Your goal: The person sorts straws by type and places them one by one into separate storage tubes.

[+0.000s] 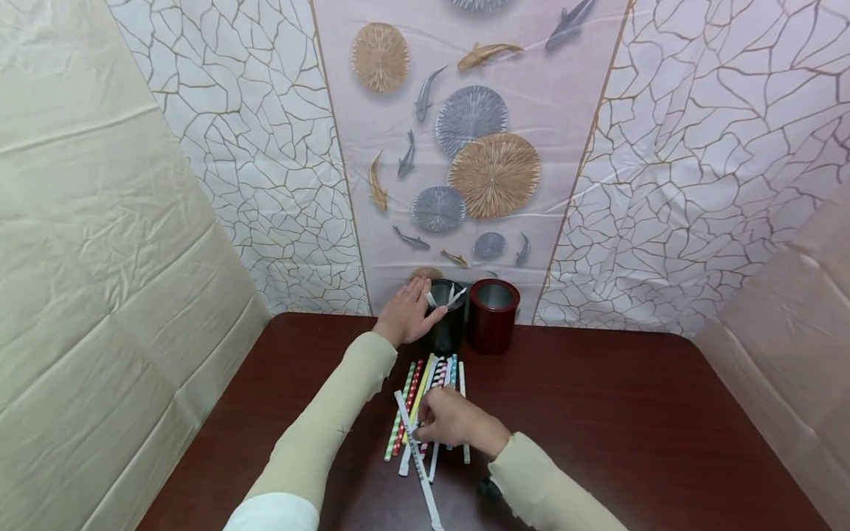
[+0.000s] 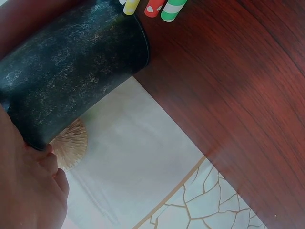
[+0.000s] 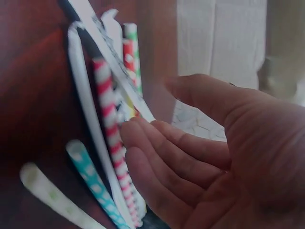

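Note:
A black cup (image 1: 446,328) stands at the back of the dark wooden table (image 1: 631,428), with a few white straws (image 1: 453,296) sticking out of it. My left hand (image 1: 406,316) holds the cup from its left side, thumb across the front. The left wrist view shows the black cup (image 2: 71,71) against my left hand (image 2: 28,191). Several patterned paper straws (image 1: 425,391) lie side by side in front of the cup. My right hand (image 1: 451,420) rests on them. In the right wrist view its relaxed fingers (image 3: 143,138) touch a long white wrapped straw (image 3: 109,52), thumb apart.
A dark red cup (image 1: 493,313) stands just right of the black one. Cloth backdrops (image 1: 664,184) close the table in behind and on both sides. The white wrapped straw (image 1: 420,464) lies slanted toward the front edge. Straw ends (image 2: 155,7) reach the black cup's base.

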A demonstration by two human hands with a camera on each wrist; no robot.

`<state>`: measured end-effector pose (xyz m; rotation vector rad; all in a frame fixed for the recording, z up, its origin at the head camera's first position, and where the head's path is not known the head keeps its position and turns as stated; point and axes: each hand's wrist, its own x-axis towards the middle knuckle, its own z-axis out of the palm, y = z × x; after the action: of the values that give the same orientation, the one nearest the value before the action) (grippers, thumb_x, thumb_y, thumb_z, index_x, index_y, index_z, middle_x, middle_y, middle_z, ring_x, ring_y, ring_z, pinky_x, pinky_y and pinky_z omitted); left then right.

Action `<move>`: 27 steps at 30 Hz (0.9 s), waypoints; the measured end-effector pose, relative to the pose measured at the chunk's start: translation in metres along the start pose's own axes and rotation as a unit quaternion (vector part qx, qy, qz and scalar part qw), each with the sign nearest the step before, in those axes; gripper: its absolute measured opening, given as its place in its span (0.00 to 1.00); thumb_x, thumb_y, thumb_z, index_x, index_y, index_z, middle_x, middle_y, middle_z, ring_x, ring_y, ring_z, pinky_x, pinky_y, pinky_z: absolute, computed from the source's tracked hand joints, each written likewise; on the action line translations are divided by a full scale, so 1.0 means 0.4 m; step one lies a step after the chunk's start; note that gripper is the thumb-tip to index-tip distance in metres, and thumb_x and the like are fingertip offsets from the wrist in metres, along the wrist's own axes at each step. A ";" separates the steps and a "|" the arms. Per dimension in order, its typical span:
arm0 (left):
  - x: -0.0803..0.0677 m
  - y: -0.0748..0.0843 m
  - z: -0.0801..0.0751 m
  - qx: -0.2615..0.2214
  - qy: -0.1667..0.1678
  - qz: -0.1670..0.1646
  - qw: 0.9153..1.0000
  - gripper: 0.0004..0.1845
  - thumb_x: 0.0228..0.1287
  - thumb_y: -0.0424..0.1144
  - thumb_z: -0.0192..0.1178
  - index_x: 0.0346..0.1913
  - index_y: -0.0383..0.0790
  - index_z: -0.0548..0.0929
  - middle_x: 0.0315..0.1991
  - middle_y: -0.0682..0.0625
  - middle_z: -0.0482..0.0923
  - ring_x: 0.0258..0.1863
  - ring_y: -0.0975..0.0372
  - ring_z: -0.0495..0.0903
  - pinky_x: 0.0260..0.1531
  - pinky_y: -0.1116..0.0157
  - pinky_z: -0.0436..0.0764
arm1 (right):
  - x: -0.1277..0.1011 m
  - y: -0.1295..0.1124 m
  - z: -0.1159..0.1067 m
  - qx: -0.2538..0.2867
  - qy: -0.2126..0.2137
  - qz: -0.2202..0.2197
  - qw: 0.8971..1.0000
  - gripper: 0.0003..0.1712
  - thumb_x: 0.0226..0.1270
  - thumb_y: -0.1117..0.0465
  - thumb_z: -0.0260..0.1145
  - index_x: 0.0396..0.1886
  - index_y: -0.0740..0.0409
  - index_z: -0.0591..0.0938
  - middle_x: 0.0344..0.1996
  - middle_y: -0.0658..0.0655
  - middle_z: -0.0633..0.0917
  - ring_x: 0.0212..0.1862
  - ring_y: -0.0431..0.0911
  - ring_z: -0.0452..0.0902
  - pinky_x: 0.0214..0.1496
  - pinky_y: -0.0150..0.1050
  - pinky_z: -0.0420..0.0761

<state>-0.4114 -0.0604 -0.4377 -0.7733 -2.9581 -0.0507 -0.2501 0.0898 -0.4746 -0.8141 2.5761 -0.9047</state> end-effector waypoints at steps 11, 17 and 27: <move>0.015 -0.006 0.013 -0.001 -0.027 -0.016 1.000 0.46 0.83 0.69 0.28 0.86 0.35 0.45 0.88 0.41 0.40 0.88 0.52 0.42 0.87 0.54 0.49 | 0.020 0.010 0.070 -0.023 0.069 -0.007 0.997 0.29 0.56 0.62 0.80 0.04 0.49 0.71 0.04 0.38 0.64 0.10 0.31 0.59 0.16 0.27 0.63; 0.018 -0.006 0.014 -0.001 -0.027 -0.017 1.000 0.46 0.83 0.68 0.29 0.85 0.34 0.44 0.88 0.41 0.40 0.88 0.52 0.42 0.87 0.55 0.49 | 0.027 0.012 0.080 -0.025 0.067 0.021 0.997 0.27 0.58 0.60 0.81 0.05 0.50 0.77 0.05 0.39 0.71 0.13 0.34 0.68 0.19 0.29 0.70; 0.003 0.001 0.001 -0.008 -0.005 -0.007 1.000 0.46 0.83 0.68 0.30 0.85 0.33 0.49 0.87 0.40 0.44 0.87 0.50 0.47 0.86 0.54 0.52 | 0.032 0.026 0.071 0.046 0.036 0.043 0.997 0.29 0.63 0.64 0.75 0.04 0.50 0.74 0.04 0.41 0.71 0.11 0.35 0.63 0.19 0.31 0.66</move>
<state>-0.4125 -0.0594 -0.4381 -0.7563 -2.9756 -0.0717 -0.2521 0.0753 -0.5042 -0.6509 2.5864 -1.0339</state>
